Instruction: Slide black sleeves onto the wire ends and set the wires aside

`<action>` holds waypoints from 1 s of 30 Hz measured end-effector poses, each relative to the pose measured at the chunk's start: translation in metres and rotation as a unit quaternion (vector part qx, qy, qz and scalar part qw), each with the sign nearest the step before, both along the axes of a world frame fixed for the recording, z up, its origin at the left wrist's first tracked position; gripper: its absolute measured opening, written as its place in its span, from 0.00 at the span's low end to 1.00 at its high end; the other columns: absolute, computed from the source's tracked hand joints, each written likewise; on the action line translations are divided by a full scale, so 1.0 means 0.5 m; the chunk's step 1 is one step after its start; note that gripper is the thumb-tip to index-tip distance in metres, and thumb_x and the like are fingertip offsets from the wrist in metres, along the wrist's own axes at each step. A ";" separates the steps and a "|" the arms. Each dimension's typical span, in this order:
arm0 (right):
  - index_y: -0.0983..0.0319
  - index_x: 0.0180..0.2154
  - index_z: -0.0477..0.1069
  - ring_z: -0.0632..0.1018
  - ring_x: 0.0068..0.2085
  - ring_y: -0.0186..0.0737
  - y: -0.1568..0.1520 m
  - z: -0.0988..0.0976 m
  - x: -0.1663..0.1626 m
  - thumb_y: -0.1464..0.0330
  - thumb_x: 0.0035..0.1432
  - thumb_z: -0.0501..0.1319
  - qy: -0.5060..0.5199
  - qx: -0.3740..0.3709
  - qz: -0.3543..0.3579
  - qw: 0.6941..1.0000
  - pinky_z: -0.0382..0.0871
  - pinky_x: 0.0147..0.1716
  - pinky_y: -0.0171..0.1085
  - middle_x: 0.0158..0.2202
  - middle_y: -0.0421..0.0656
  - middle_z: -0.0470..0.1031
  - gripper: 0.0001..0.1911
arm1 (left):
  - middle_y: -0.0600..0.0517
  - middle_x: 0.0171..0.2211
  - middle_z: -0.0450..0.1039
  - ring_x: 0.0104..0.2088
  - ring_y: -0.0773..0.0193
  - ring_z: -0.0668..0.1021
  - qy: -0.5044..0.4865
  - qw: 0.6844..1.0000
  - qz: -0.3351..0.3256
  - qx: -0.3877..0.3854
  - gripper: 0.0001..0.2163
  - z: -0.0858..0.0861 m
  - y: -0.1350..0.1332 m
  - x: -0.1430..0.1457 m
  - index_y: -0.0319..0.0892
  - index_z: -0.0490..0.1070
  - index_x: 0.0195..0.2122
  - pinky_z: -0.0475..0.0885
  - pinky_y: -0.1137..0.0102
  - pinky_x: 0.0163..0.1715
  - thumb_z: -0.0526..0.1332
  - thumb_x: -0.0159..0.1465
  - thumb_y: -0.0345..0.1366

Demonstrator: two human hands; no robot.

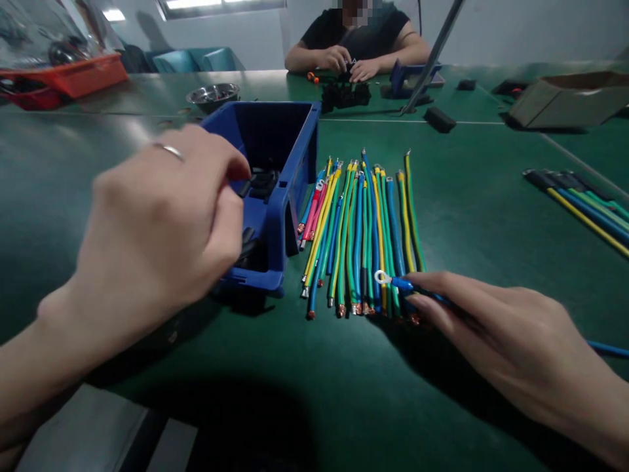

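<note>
My left hand (162, 216) is over the near left side of a blue plastic bin (301, 154). Its thumb and forefinger pinch a short black sleeve (244, 189), mostly hidden by the fingers. More short black pieces (264, 183) lie in the bin. To the right, my right hand (506, 347) holds a blue cable (401, 284) between thumb and fingers, with its ring terminal (382, 277) pointing left. Just behind that terminal lies a row of cut cables (351, 236) in blue, green, yellow-green and red, some ends showing bare copper.
Several cables with black ends (584, 203) lie at the far right. Across the green table (481, 196) a person (356, 39) works with both hands. A metal bowl (213, 96), red trays (88, 75), a cardboard box (570, 101) and a slanted metal bar (435, 52) stand farther back.
</note>
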State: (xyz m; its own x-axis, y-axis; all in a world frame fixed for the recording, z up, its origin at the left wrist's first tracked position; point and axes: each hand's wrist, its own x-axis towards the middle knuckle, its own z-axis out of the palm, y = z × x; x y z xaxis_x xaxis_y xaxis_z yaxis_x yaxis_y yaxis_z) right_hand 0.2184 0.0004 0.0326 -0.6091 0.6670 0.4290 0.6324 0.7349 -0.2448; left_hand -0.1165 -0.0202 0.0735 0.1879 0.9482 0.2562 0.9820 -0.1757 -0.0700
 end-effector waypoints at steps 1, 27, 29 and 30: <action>0.57 0.46 0.76 0.75 0.19 0.36 -0.002 0.000 -0.004 0.60 0.74 0.54 -0.001 0.002 -0.015 1.000 0.60 0.18 0.34 0.25 0.38 0.78 0.14 | 0.37 0.52 0.73 0.57 0.39 0.77 0.041 0.998 0.044 0.004 0.19 0.033 0.032 0.026 0.34 0.67 0.55 0.70 0.46 0.58 0.41 0.77 0.37; 0.54 0.51 0.73 0.68 0.15 0.33 -0.020 0.003 0.020 0.61 0.75 0.55 -0.008 0.034 -0.037 0.999 0.52 0.15 0.39 0.23 0.32 0.75 0.11 | 0.57 0.35 0.80 0.31 0.70 0.73 -0.144 0.959 -0.059 -0.236 0.21 0.042 0.097 0.051 0.36 0.75 0.36 0.66 0.76 0.36 0.43 0.73 0.35; 0.53 0.51 0.73 0.67 0.15 0.32 -0.022 0.008 0.019 0.63 0.74 0.57 -0.016 0.045 -0.047 0.998 0.53 0.16 0.39 0.21 0.31 0.72 0.09 | 0.57 0.29 0.77 0.31 0.70 0.73 -0.142 0.964 -0.056 -0.216 0.22 0.038 0.097 0.050 0.37 0.73 0.31 0.67 0.75 0.37 0.42 0.73 0.37; 0.53 0.51 0.73 0.66 0.14 0.32 -0.023 0.011 0.019 0.64 0.74 0.57 -0.021 0.050 -0.048 0.997 0.53 0.16 0.38 0.20 0.30 0.70 0.09 | 0.58 0.27 0.75 0.31 0.69 0.73 -0.138 0.967 -0.062 -0.204 0.22 0.035 0.098 0.047 0.38 0.70 0.28 0.68 0.74 0.39 0.41 0.73 0.38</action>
